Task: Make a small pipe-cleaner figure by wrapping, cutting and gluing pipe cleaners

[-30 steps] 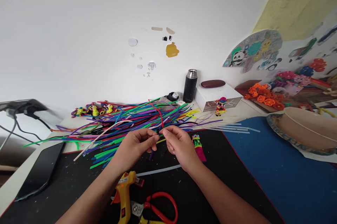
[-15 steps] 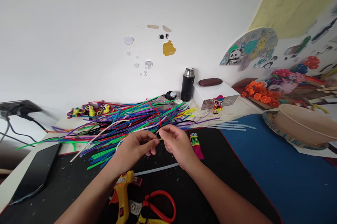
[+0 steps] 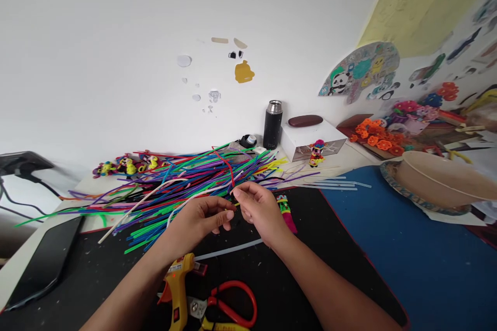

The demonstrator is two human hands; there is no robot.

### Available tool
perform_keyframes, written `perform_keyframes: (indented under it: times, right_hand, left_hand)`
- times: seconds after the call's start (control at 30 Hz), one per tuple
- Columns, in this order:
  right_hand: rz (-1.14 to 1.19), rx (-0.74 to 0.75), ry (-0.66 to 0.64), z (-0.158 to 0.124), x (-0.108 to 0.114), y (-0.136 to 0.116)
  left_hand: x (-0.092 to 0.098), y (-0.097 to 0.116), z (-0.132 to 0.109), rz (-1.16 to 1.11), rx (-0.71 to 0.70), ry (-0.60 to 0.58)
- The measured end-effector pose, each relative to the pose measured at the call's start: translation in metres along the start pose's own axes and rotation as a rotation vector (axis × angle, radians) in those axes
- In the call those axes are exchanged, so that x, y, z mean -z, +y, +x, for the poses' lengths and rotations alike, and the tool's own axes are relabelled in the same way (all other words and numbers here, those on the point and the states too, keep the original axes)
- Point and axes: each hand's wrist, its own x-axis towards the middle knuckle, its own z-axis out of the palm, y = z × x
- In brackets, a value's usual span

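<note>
My left hand [image 3: 202,221] is closed in a pinch, its thumb against the curled fingers. Close beside it, my right hand [image 3: 259,213] pinches with thumb and forefinger. A small dark bit shows at the right fingertips, too small to name; whatever the left fingers hold is hidden. Behind both hands lies a heap of coloured pipe cleaners [image 3: 186,183]. Below them on the black mat are a yellow glue gun [image 3: 177,289], red-handled scissors [image 3: 248,300] and a pale glue stick [image 3: 229,251]. A small pink, yellow and green pipe-cleaner piece [image 3: 286,212] lies partly behind my right wrist.
A phone [image 3: 46,258] lies at the left. Along the wall stand a black flask [image 3: 273,126], a white box [image 3: 322,137] and a small pipe-cleaner figure [image 3: 317,154]. At right, a beige bowl [image 3: 438,178] sits by the blue mat [image 3: 388,238].
The view has shifted slightly, so most things sit a little further left. My fingertips are slightly further apart, with the left fingers a bit looser.
</note>
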Motion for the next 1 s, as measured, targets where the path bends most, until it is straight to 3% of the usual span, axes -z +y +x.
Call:
perform_keyframes:
  times: [1.0]
  right_hand:
    - [-0.006,0.022,-0.011,-0.0003,0.0001,0.0014]
  left_hand:
    - [-0.0001,-0.0042,0.0011,-0.03,-0.067,0.036]
